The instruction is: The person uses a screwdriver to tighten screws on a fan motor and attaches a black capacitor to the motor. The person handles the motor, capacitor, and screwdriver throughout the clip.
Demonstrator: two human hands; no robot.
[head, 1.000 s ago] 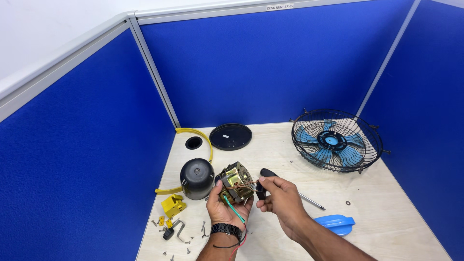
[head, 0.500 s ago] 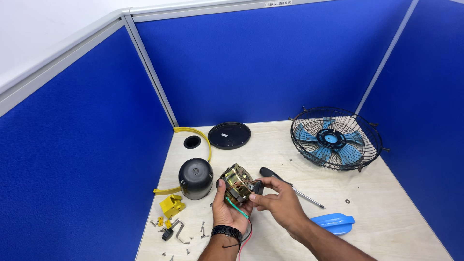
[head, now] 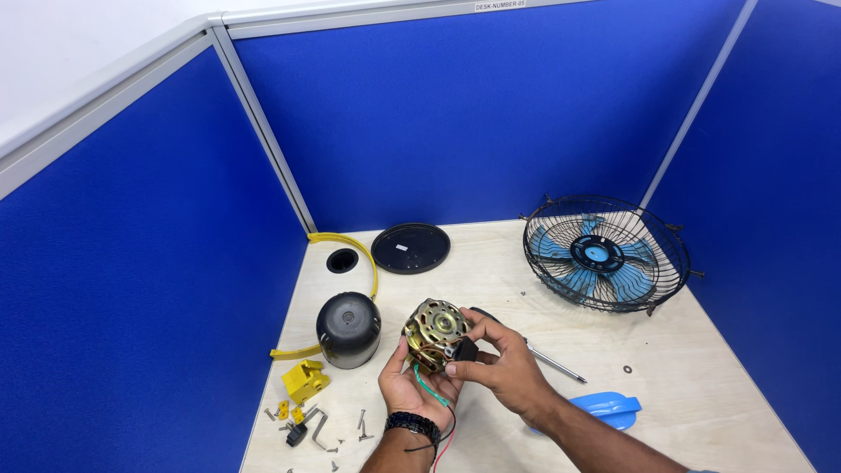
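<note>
A brass-coloured fan motor (head: 435, 330) with green, red and black wires rests in my left hand (head: 412, 392), which cups it from below above the wooden desk (head: 701, 412). My right hand (head: 501, 366) pinches a small black block (head: 464, 349) on the motor's right side. A screwdriver (head: 547, 357) lies on the desk just behind my right hand, its handle hidden by the fingers.
A black motor cover (head: 349, 328) stands left of the motor, a yellow curved strip (head: 350, 254) behind it. Yellow brackets (head: 304, 382) and several screws lie front left. A black round plate (head: 410, 248) and a wire fan cage with blue blades (head: 604, 254) sit at the back. A blue plastic piece (head: 609, 409) lies right.
Both hands with the motor stay in nearly the same place. My right fingers have shifted slightly on the black block.
</note>
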